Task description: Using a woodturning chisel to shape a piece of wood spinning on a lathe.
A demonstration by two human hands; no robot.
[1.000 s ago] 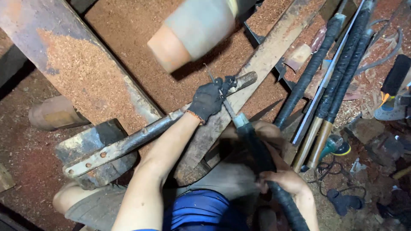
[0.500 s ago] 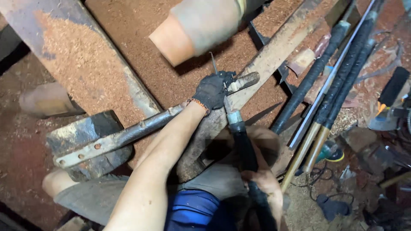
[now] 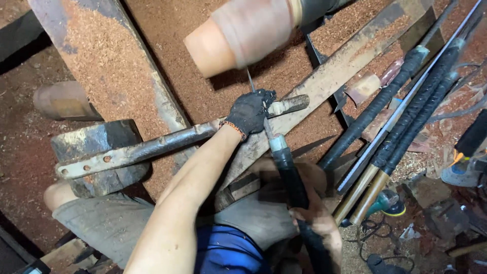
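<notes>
Black-gloved left hand [image 3: 249,111] clamped chisel blade [image 3: 258,104] on rusty metal bar [image 3: 152,147]; right hand [image 3: 314,218] gripped black-wrapped long handle [image 3: 290,175].

Right of the fingers, 3 long wrapped-handle tools [image 3: 406,116] lean together; a teal power tool [image 3: 388,202] lies below them. Sawdust [image 3: 101,56] coats the beam up-left.

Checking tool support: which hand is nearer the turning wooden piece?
Left. The gloved left hand steadies the chisel just below the wooden piece; the right hand grips the handle far back.
</notes>
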